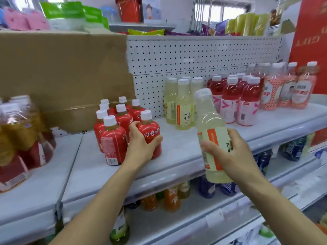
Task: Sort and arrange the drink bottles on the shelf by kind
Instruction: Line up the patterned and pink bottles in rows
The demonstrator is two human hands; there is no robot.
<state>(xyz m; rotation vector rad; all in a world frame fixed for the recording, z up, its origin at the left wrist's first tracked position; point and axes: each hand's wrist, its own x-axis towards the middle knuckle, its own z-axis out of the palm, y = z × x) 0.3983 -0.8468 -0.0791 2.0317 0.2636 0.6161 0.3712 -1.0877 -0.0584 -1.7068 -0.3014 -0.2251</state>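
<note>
**Matching group lies up-left of the held bottle**

The right hand (235, 152) grips a pale yellow drink bottle (210, 131) above the shelf (177, 154), cap tilted up-left. Its matching group (183, 106) stands just beyond, probably the target. The left hand (143, 144) wraps a standing red-labelled bottle (150, 133).

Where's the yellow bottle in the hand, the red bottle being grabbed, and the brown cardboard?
yellow bottle (208, 119): head view, shoulder above label.
red bottle (150, 132): head view, red label.
brown cardboard (62, 68): head view, middle of flat face.
</note>
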